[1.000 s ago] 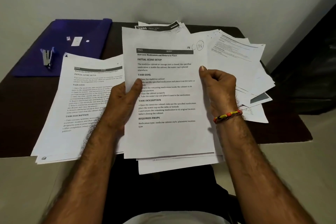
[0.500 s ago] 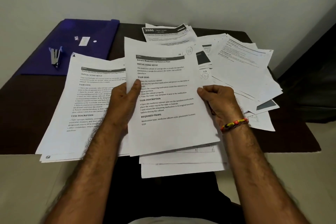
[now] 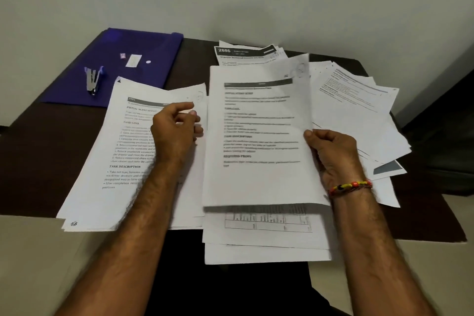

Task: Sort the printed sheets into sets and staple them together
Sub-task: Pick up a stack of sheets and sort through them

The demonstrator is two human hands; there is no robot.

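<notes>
My right hand (image 3: 331,151) grips the right edge of a printed sheet (image 3: 256,136) and holds it slightly raised over the middle stack of sheets (image 3: 266,241) at the table's near edge. My left hand (image 3: 177,131) hovers over the left stack of printed sheets (image 3: 123,156), its fingers loosely curled and holding nothing. It is just left of the held sheet and apart from it. A silver stapler (image 3: 92,81) lies on a blue folder (image 3: 133,46) at the far left, out of reach of both hands.
Loose sheets (image 3: 359,110) fan out on the right side of the dark brown table (image 3: 38,141). A sheet headed 2886 (image 3: 243,52) lies at the back. The middle stack overhangs the near table edge. A wall stands behind the table.
My left hand let go of the sheet's left edge and moved left over the left stack. The right hand alone now holds the sheet, shifted a little to the right.
</notes>
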